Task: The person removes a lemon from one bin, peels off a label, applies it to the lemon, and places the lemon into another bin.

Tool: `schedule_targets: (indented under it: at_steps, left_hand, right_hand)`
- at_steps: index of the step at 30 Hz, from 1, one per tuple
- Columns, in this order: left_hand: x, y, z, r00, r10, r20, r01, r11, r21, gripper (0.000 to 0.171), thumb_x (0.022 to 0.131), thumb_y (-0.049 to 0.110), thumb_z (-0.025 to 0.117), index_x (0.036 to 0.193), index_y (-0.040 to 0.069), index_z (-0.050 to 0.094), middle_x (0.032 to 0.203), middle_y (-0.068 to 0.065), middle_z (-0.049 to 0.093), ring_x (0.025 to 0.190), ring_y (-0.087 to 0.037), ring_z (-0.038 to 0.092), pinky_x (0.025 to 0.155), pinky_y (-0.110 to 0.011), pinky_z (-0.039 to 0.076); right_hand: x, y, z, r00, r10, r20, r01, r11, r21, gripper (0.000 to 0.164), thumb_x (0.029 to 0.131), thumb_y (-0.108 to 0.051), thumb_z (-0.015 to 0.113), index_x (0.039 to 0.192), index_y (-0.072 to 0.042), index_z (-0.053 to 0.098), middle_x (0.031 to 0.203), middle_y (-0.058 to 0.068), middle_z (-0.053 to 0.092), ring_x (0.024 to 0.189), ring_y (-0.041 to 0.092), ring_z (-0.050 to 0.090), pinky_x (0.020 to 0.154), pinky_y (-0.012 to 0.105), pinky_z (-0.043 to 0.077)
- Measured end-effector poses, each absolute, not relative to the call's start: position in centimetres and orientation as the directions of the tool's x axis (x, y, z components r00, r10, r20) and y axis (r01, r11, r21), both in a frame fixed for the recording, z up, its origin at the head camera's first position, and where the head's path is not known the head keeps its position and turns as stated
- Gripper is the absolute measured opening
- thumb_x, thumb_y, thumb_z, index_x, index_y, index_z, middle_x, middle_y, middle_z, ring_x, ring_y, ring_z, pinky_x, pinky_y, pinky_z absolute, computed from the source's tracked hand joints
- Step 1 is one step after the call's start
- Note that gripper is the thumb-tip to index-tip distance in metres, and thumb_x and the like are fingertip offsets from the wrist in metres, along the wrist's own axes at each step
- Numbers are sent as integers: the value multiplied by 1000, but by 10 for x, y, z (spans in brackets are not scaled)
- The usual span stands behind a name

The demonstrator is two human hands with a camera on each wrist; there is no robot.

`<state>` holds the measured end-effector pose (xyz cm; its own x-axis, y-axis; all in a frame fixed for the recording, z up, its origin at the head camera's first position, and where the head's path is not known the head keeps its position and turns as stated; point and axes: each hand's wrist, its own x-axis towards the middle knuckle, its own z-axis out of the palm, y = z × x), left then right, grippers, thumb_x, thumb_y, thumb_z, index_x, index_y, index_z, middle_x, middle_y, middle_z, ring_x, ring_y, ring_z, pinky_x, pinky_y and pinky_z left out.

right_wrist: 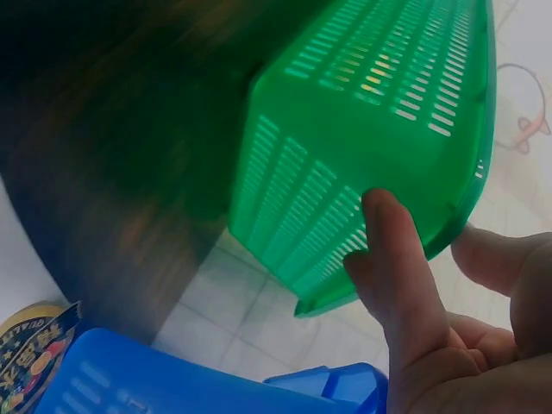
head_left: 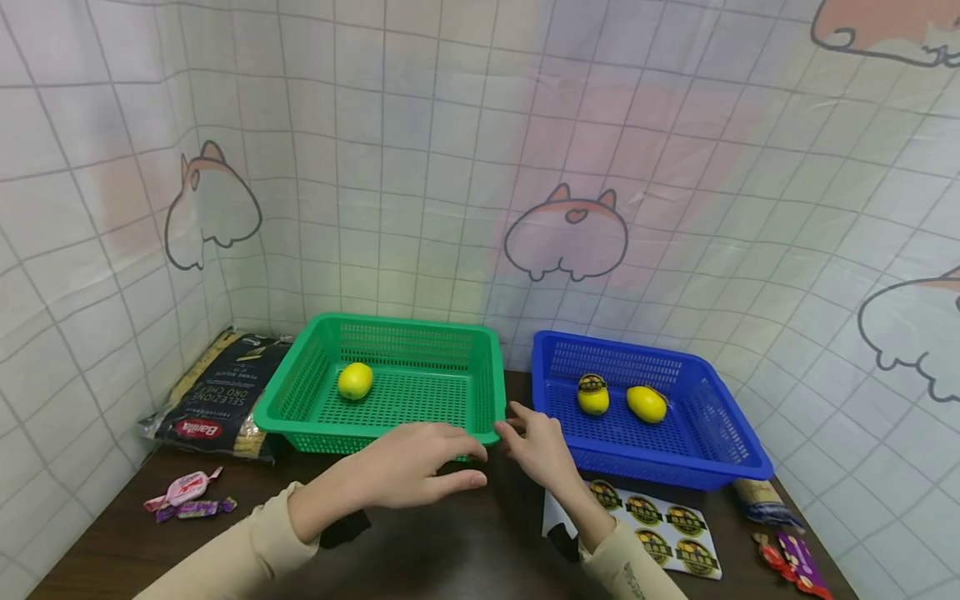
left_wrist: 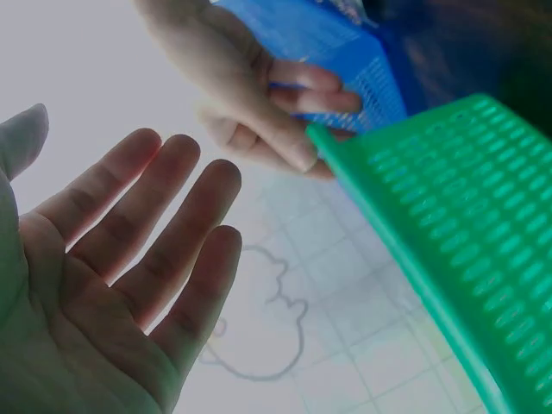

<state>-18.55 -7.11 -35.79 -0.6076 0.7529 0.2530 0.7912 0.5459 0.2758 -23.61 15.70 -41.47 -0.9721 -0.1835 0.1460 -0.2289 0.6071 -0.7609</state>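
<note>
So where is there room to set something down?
Bare: the tabletop between the left sleeve and sticker sheet, and inside the green basket, right of its lemon. Crowded: the gap toward the blue basket, which the right hand partly covers, and the right edge with candies.

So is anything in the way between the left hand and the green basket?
Nothing visible is in the way. The left hand is by the near side of the green basket, and the left wrist view shows no object between them. The right hand is at the basket's near right corner.
</note>
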Motion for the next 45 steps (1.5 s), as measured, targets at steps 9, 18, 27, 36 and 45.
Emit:
schedule_targets:
  at_steps: [9,18,27,36,45]
  left_hand:
    - [-203,-80,-339,-651,705,283,755,561,340,41,102,51,46,128,24,64,124,10,69,108,-7,66,92,-31,56]
    - [-238,-94,-340,-732,622,277,665,566,488,36,102,45,52,129,23,62,125,7,69,105,-9,68,92,-35,57]
    - [-259,-117,-324,-807,520,280,576,588,567,39,101,48,51,133,27,57,124,6,68,108,-14,68,92,-39,55]
    - [-270,-131,-310,-819,492,295,565,607,559,37,102,46,51,130,23,60,125,2,69,110,-20,68,95,-43,55]
    - [-297,-148,-306,-871,417,259,485,651,584,42,103,46,49,133,19,59,132,-9,66,116,-31,65,97,-50,53]
  right_hand:
    - [-237,154,-412,-969,-206,139,-232,549,-803,52,99,-19,61,142,7,48,106,23,75,71,18,76,62,27,61]
    - [-236,155,-413,-968,-207,142,-240,595,-767,49,100,-19,59,141,6,50,102,19,76,73,19,75,64,32,62]
    - [-237,156,-412,-967,-194,163,-248,594,-765,49,100,-20,60,141,5,51,105,19,76,72,16,75,65,34,62]
    - [-235,153,-412,-967,-204,153,-244,572,-783,48,100,-18,59,140,6,50,105,20,76,74,16,75,67,36,62]
    - [-236,151,-410,-967,-208,148,-242,568,-786,48,100,-18,59,140,6,50,106,20,75,74,16,75,66,33,62]
